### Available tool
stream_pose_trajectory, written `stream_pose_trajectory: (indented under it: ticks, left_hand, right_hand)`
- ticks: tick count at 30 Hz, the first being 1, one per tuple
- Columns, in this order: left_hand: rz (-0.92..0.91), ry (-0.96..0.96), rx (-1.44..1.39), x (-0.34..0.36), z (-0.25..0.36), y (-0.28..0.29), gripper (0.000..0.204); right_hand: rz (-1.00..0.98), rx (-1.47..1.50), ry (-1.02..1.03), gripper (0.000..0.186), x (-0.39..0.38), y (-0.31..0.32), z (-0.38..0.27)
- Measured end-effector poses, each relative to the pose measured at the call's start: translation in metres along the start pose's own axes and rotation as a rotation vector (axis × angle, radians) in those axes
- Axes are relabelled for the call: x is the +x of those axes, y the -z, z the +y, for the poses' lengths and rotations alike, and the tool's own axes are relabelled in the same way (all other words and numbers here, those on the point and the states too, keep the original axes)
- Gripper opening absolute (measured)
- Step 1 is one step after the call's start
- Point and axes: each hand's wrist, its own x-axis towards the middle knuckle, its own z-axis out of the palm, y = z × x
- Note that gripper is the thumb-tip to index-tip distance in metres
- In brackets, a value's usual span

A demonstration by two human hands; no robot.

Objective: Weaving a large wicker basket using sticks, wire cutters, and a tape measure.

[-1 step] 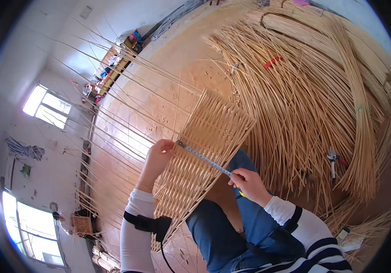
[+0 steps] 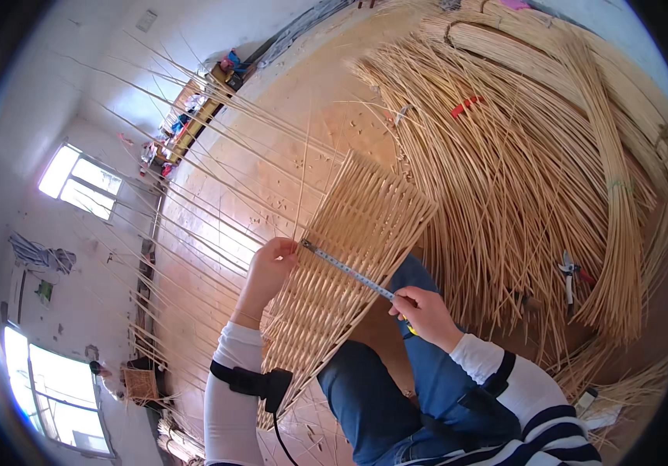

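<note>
A woven wicker panel (image 2: 334,256) slants across my lap, its long unwoven rods (image 2: 217,167) fanning out to the upper left. Across its width lies the pulled-out blade of a tape measure (image 2: 349,271). At the panel's left edge, my left hand (image 2: 270,270) is closed with fingertips right beside the blade's end; whether they also touch the blade I cannot tell. My right hand (image 2: 427,314) grips the tape measure just past the panel's right edge, over my knee. Its yellow case is mostly hidden under my fingers.
A large heap of loose rods (image 2: 497,179) covers the floor to the right, with tied bundles (image 2: 613,210) beyond it. Pruning shears (image 2: 568,278) and a red-handled tool (image 2: 467,107) lie on the rods. Cluttered low shelving (image 2: 194,128) stands along the far left wall.
</note>
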Motion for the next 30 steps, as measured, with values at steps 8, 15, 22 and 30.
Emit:
stream_pose_trajectory:
  ticks: [8,15,22,30]
  left_hand:
    - [0.032,-0.027,-0.132,-0.006,0.002,-0.007,0.024]
    - [0.116,0.009,-0.292,0.008,-0.010,-0.023,0.018]
    - [-0.025,0.010,-0.251,0.010,-0.009,-0.009,0.019]
    - [-0.045,0.087,-0.285,0.002,-0.015,-0.008,0.025]
  right_hand:
    - [0.034,-0.047,-0.020,0.028,0.004,-0.009,0.002]
    - [0.118,-0.138,0.058,0.025,0.015,-0.008,0.011]
    - [0.211,-0.241,0.086,0.025,0.014,-0.015,0.020]
    - [0.263,-0.269,0.201,0.020,0.008,-0.019,0.023]
